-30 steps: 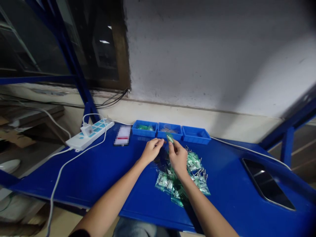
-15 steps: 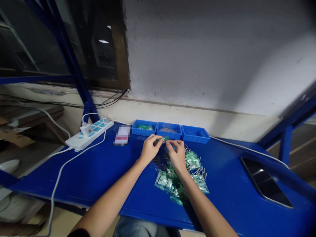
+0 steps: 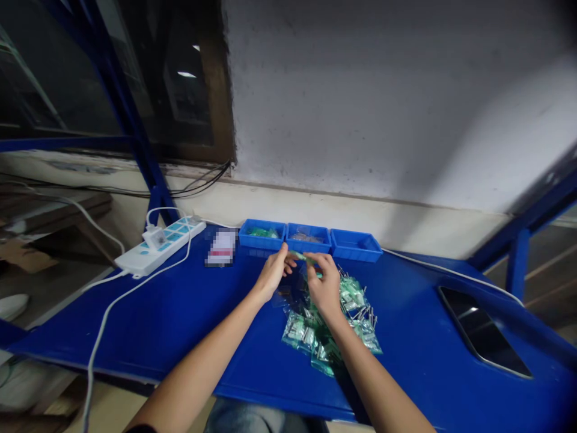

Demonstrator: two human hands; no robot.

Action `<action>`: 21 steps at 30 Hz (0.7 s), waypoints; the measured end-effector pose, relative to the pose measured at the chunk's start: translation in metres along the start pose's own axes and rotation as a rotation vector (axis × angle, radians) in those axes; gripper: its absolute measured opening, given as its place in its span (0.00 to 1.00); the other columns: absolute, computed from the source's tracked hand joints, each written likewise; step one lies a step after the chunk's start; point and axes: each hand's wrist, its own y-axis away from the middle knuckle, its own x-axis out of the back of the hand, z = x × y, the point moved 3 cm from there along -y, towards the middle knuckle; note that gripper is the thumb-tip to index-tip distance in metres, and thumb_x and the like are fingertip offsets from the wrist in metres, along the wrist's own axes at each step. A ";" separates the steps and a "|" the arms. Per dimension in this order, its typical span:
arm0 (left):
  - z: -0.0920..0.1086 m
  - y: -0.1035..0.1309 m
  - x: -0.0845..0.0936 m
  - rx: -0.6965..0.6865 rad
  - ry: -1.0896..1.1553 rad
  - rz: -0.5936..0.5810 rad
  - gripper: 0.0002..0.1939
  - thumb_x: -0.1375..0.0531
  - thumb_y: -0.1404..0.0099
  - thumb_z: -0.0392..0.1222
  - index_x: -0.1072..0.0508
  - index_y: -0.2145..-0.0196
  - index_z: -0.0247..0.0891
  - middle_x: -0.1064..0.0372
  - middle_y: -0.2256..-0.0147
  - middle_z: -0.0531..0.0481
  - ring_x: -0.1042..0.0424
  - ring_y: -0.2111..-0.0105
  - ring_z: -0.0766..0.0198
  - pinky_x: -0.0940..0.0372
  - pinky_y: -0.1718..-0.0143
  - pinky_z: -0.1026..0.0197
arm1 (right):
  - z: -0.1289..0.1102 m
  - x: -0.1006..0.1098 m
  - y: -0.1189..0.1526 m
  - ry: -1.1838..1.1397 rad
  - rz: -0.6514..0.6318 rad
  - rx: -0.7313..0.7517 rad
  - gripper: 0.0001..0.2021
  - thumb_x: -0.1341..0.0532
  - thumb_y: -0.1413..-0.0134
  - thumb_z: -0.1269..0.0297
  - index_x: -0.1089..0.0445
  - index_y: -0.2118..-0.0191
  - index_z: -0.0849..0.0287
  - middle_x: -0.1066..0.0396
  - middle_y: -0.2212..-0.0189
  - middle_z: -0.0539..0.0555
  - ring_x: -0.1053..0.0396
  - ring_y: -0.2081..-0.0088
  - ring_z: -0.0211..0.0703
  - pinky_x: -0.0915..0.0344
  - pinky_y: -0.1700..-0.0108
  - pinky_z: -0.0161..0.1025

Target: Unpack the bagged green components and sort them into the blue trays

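Note:
A small green packet (image 3: 297, 256) is stretched between my hands, just in front of the blue trays. My right hand (image 3: 323, 281) pinches its right end. My left hand (image 3: 273, 272) is at its left end, thumb raised and fingers curled behind. Below and right of my hands lies a heap of clear-green bags (image 3: 300, 332) with thin metal pins poking out. Three blue trays stand in a row: the left tray (image 3: 261, 242) holds green packets, the middle tray (image 3: 308, 246) holds small brownish pieces, and the right tray (image 3: 356, 254) shows nothing inside.
On the blue table (image 3: 180, 325), a white power strip (image 3: 157, 249) with a cable lies at the left, near a blurred card-like item (image 3: 222, 246). A black phone or tablet (image 3: 484, 331) lies at the right. Blue posts and a wall stand behind.
My left hand has turned, its thumb now pointing up instead of pinching the packet from above. The packet looks flatter between the hands. The view has shifted slightly.

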 end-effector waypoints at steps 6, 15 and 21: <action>0.001 -0.002 0.001 -0.043 0.130 0.006 0.16 0.40 0.44 0.50 0.26 0.65 0.35 0.34 0.76 0.53 0.35 0.76 0.68 0.41 0.76 0.68 | -0.002 -0.005 0.003 -0.011 -0.052 -0.019 0.18 0.47 0.57 0.75 0.26 0.62 0.55 0.40 0.54 0.57 0.36 0.54 0.46 0.34 0.59 0.42; 0.024 0.016 -0.008 -0.645 -0.517 -0.019 0.12 0.44 0.40 0.33 0.24 0.61 0.42 0.33 0.61 0.47 0.34 0.57 0.60 0.38 0.54 0.56 | 0.017 -0.004 -0.002 -0.423 -0.077 -0.599 0.19 0.45 0.50 0.49 0.30 0.75 0.62 0.35 0.80 0.51 0.37 0.77 0.39 0.43 0.75 0.34; 0.017 0.011 -0.009 -0.399 -0.360 -0.101 0.13 0.48 0.37 0.40 0.25 0.61 0.40 0.32 0.62 0.47 0.33 0.60 0.60 0.38 0.57 0.58 | 0.016 0.003 -0.007 -0.221 0.013 -0.364 0.15 0.44 0.50 0.55 0.28 0.69 0.62 0.35 0.80 0.49 0.39 0.76 0.38 0.41 0.73 0.35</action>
